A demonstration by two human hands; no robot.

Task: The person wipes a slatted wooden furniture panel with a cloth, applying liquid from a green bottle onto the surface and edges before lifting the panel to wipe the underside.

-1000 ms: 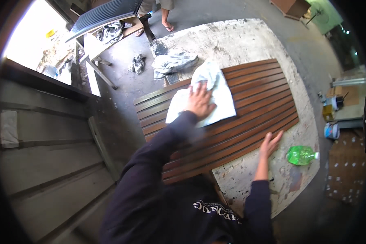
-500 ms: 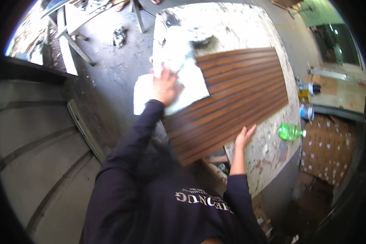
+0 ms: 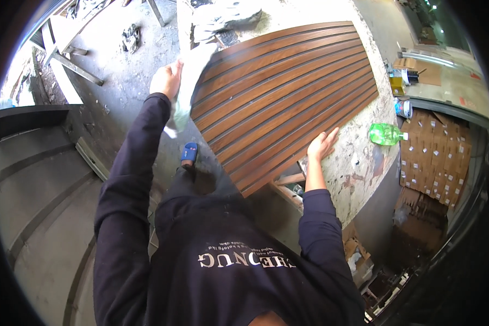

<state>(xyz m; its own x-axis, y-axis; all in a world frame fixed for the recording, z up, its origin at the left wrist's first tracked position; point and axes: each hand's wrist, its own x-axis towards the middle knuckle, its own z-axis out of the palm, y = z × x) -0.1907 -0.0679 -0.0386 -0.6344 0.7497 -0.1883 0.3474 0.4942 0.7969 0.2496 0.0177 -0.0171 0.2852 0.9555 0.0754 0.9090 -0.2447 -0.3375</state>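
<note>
A brown slatted wood panel with dark grooves lies tilted on a paint-stained work table, its near corner jutting past the table's edge. My left hand is off the panel's left end, closed on a white cloth that hangs down along that end. Part of the cloth is hidden by the hand. Against the panel's near right edge rests my right hand, fingers stretched along the edge and thumb apart.
A green plastic bottle lies on the table's right side. Beyond it are a blue-and-white container and a yellow tin. Brown cardboard stands at the right. A metal ribbed surface fills the left.
My left hand has moved left with the cloth, from on top of the panel to beyond its left end. My right hand stays at the panel's near edge.
</note>
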